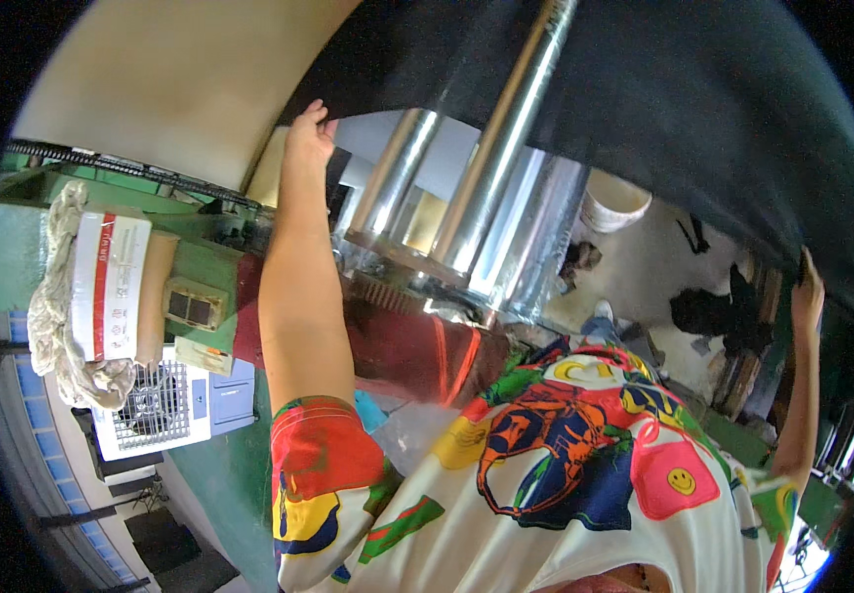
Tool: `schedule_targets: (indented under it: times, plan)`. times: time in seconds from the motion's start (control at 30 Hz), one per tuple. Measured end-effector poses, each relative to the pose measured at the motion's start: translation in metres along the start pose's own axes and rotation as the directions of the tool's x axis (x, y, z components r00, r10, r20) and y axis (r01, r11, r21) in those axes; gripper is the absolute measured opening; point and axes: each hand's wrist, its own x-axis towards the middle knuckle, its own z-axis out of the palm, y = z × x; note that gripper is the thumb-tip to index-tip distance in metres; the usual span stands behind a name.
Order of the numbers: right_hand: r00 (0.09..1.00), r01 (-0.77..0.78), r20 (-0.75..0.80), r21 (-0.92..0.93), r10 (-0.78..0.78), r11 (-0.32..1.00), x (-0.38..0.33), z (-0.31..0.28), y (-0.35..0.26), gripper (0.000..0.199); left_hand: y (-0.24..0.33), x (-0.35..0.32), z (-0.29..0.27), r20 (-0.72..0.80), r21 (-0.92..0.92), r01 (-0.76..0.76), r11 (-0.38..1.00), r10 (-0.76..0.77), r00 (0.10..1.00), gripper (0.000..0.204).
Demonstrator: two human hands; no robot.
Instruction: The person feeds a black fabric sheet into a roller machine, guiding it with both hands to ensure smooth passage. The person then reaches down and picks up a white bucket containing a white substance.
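Setting: a workshop with a green machine frame and a pale, littered floor.
Dark sheet: a wide black sheet hung overhead across the upper right, its lower edge held at both ends.
Left hand: the left hand was raised, fingers curled over the sheet's edge (pinching it near the beige panel).
Right hand: the right hand gripped the sheet's far edge at the right, fingers closed on it.
Rollers: shiny metal rollers stood between the arms, just under the sheet.
Further out: a white bucket on the floor; a cloth-wrapped bundle and a small white fan unit at the left.
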Motion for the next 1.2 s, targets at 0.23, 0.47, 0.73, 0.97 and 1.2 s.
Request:
schedule_targets:
  times: [0.23, 0.47, 0.73, 0.97, 1.2]
  plan:
    - [1.000, 0.011, -0.027, 0.177, -0.006, 0.984, -0.101, 0.010, -0.089, 0.049, 0.005, 0.025, -0.016, -0.175, -0.097, -0.020, 0.995, 0.002, 0.985, 0.033]
    - [0.985, 0.064, 0.141, 0.210, -0.095, 0.976, -0.091, -0.015, -0.124, 0.046, 0.003, -0.017, 0.047, 0.175, -0.099, 0.095, 0.991, -0.076, 0.982, 0.030]
    - [0.963, 0.151, 0.189, 0.214, -0.193, 0.965, -0.106, -0.045, -0.160, 0.052, 0.013, 0.008, -0.006, -0.126, -0.269, -0.071, 0.961, 0.038, 0.991, 0.032]
    - [0.939, 0.267, 0.129, 0.305, -0.317, 0.914, -0.102, -0.070, -0.191, 0.052, -0.007, 0.155, -0.127, -0.055, -0.358, -0.091, 0.929, 0.076, 0.996, 0.037]
    - [0.914, 0.352, 0.101, 0.281, -0.393, 0.893, -0.102, -0.071, -0.217, 0.046, 0.006, 0.002, 0.017, 0.065, 0.086, -0.033, 0.996, 0.027, 0.997, 0.034]
